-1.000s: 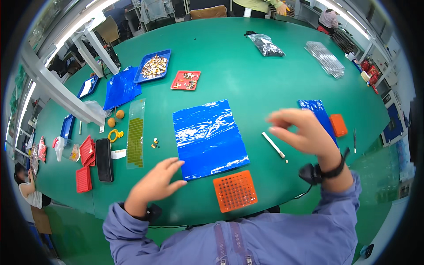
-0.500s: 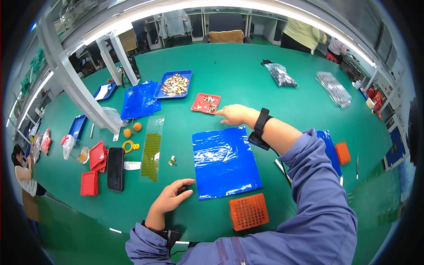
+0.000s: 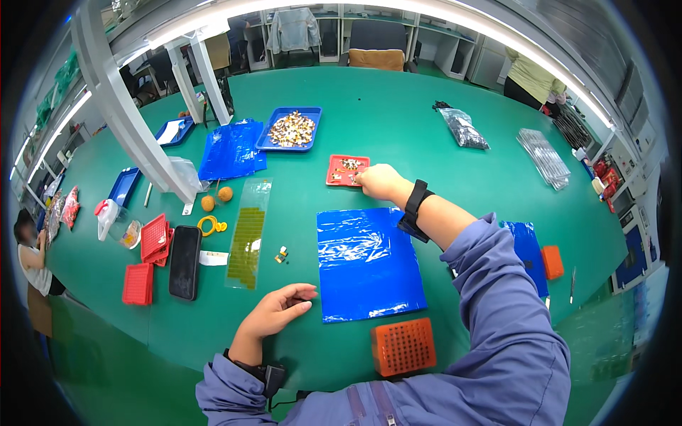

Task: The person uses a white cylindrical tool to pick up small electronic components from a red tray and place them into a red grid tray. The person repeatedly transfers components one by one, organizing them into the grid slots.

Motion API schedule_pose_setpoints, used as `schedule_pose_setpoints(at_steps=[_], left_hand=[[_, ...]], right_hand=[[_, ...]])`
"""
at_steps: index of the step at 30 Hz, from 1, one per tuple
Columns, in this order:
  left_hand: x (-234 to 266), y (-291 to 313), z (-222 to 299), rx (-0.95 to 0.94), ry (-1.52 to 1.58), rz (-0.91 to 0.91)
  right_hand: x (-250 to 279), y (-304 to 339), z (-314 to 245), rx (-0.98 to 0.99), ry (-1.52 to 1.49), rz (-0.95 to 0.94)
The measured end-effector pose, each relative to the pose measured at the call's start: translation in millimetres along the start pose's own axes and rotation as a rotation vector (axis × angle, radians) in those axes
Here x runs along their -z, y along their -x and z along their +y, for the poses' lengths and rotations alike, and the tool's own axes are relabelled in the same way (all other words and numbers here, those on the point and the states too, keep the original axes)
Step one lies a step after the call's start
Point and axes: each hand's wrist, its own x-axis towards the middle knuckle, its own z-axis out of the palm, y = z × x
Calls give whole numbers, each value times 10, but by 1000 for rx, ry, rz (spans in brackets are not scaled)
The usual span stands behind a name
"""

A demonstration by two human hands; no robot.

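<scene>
My right hand [image 3: 383, 183] reaches forward to the small red tray [image 3: 332, 177], its fingers bunched at the tray's right rim. The fingertips are partly hidden, and what they pinch cannot be made out. Small white, gold and dark parts [image 3: 351, 164] lie scattered in the tray. Nearer me, a shiny blue plastic sheet [image 3: 369, 277] lies flat on the table. Just off its left edge my left hand [image 3: 277, 311] rests with fingers loosely stretched and thumb apart, holding nothing. A few small parts [image 3: 282, 255] lie beyond the left hand, next to a clear strip with yellow-green rows [image 3: 246, 238].
An orange perforated block [image 3: 403, 346] sits close to my body. Leftward are a black phone [image 3: 185, 263], red trays [image 3: 138, 284] and yellow rings [image 3: 207, 226]. A blue tray of parts [image 3: 289, 132] stands farther back. White posts [image 3: 135, 121] rise at left.
My right hand has closed in on the red tray, its pointing fingers now bunched at the rim. The tray looks slightly turned. My left hand stays by the sheet; the view shifted a little.
</scene>
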Motion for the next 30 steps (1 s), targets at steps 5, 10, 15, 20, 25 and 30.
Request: schedule_pose_setpoints(at_steps=[5,10,15,20,25,30], left_hand=[[-28,-6,36,5,-4,38],[-8,-16,-5,-45,70,104],[12,-6,19,-83,226,276],[-199,33,312,-273,157,446],[-255,55,294,-324,-20,429],[-216,114,233,-226,-200,452]], right_hand=[[134,212,26,48,25,101],[474,626,-210,234,83,230],[814,989,-670,443,19,311],[948,1236,-1063,579,0,238],[901,1291,-1358,690,-8,297],[843,1286,-1492,720,-42,330]])
